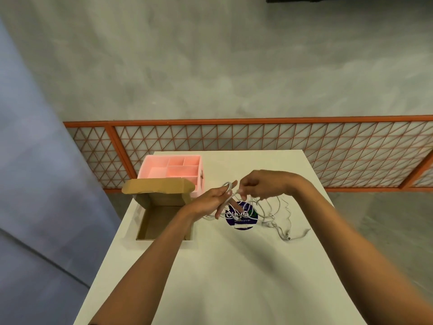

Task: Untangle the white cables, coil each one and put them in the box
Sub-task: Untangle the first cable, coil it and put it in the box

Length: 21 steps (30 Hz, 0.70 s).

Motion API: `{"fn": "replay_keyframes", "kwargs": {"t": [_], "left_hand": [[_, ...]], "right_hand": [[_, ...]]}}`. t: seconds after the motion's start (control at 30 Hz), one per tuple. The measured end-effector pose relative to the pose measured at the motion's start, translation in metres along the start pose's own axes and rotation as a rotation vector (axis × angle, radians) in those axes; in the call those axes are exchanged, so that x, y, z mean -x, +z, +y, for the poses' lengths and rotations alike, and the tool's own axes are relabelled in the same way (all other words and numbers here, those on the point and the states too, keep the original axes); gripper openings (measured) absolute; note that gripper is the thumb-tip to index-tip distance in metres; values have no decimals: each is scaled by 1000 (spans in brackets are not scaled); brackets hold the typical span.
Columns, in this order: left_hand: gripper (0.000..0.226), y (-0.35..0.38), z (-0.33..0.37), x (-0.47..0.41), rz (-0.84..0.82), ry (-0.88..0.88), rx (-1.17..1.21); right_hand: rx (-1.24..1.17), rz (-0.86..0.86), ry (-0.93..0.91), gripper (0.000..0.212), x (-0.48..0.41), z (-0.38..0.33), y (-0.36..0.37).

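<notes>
A tangle of thin white cables [277, 213] lies on the white table [234, 277], right of centre, with plug ends trailing toward the right. My left hand [214, 199] is held above the table with its fingers stretched out, and a loop of white cable is wound around them. My right hand [256, 184] is just to its right, pinching the same cable between thumb and fingers. An open cardboard box [164, 221] stands at the table's left edge, its lid flap raised; its inside looks empty.
A pink plastic organiser [173, 167] with several compartments stands behind the cardboard box. A round dark blue sticker [243, 216] lies on the table under the cables. An orange-framed lattice railing [281, 141] runs behind the table.
</notes>
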State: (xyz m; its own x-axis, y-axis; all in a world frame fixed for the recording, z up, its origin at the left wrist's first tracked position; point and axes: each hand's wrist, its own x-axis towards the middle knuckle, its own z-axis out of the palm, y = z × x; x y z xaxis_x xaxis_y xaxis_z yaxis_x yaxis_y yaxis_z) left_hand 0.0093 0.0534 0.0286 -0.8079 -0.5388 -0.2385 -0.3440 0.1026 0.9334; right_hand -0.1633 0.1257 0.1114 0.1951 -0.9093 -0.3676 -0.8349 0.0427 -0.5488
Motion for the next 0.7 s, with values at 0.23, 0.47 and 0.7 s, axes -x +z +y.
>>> {"fn": "replay_keyframes", "kwargs": {"t": [0.23, 0.47, 0.7], "left_hand": [[42, -9, -5, 11, -201, 82, 729], [22, -9, -1, 14, -475, 167, 1064], [28, -3, -5, 17, -526, 156, 1158]], "right_hand": [[-164, 323, -129, 28, 0, 9, -9], [-447, 528, -184, 27, -15, 13, 22], [-676, 427, -143, 32, -16, 12, 49]]}}
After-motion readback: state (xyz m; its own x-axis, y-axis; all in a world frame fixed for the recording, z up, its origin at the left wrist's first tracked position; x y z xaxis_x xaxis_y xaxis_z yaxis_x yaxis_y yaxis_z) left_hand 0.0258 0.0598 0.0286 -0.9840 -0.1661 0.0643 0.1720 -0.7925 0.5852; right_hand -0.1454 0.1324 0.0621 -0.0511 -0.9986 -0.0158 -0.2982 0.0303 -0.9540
